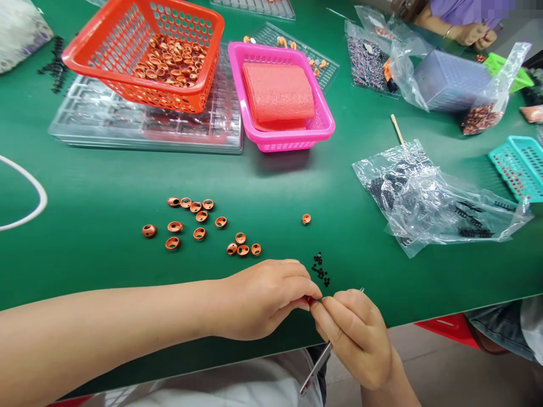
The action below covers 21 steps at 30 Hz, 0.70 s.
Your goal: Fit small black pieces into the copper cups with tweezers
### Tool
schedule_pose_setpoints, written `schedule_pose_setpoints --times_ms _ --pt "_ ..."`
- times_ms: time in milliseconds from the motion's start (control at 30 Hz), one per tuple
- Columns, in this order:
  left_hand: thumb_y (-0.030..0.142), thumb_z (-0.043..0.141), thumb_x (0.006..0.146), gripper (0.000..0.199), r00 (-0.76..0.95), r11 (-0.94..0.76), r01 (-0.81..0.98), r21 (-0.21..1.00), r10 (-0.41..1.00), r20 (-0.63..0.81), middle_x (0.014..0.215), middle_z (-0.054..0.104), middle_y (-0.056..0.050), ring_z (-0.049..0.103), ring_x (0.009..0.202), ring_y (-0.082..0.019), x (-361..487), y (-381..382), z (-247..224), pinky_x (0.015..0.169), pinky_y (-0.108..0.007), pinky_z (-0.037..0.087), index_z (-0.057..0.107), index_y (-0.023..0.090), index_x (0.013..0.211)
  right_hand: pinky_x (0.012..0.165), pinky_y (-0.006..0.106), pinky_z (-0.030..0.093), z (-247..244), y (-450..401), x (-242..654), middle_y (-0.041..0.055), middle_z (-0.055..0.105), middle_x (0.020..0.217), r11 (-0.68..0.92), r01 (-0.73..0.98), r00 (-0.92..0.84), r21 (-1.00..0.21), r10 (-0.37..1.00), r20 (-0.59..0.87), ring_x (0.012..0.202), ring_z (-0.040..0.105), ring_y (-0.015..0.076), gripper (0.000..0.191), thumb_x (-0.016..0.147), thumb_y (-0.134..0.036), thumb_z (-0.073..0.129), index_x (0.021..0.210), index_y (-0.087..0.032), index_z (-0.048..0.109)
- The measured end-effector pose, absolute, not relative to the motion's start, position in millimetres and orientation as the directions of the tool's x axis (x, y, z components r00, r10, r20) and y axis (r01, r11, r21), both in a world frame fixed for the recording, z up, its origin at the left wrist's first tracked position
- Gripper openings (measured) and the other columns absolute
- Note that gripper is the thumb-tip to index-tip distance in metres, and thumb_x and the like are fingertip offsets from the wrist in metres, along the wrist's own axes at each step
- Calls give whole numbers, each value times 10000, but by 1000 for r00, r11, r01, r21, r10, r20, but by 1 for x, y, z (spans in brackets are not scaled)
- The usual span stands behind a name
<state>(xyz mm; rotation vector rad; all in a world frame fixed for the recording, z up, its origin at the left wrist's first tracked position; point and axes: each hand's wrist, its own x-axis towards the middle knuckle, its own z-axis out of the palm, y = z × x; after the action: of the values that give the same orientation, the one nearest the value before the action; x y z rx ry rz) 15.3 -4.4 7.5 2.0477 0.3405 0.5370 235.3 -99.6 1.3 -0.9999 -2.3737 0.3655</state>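
Near the table's front edge, my left hand is closed in a pinch, its fingertips meeting those of my right hand. Between them shows a sliver of a small dark reddish thing, mostly hidden by the fingers. My right hand is also closed, with slim silver tweezers held across the palm, pointing down toward my lap. Just beyond the fingertips lie several tiny black parts. Copper-coloured hollow cups with holes are scattered to the left, and a single copper cup sits apart behind the black parts.
A red basket of copper cups stands on stacked clear trays. Beside it, a pink basket holds pink foam sheets. Plastic bags of black parts lie at right. Another person's hands are at the far right.
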Motion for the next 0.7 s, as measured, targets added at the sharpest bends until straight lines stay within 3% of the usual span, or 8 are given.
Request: schedule_pose_setpoints --times_ms 267,700 --pt "102 465 966 172 862 -484 19 875 451 231 896 673 -97 598 805 -172 16 -5 5 740 -266 506 620 109 1038 655 369 456 5 -94 234 149 679 1054 754 557 -642 -348 657 396 865 583 224 347 914 -48 437 1220 -11 595" --pt "96 453 951 174 851 -397 42 917 494 175 875 662 -71 606 787 -152 16 -6 4 721 -241 507 614 140 1000 597 351 471 8 -87 231 132 679 932 718 516 -648 -467 684 336 742 575 199 395 911 -63 374 1270 -24 535"
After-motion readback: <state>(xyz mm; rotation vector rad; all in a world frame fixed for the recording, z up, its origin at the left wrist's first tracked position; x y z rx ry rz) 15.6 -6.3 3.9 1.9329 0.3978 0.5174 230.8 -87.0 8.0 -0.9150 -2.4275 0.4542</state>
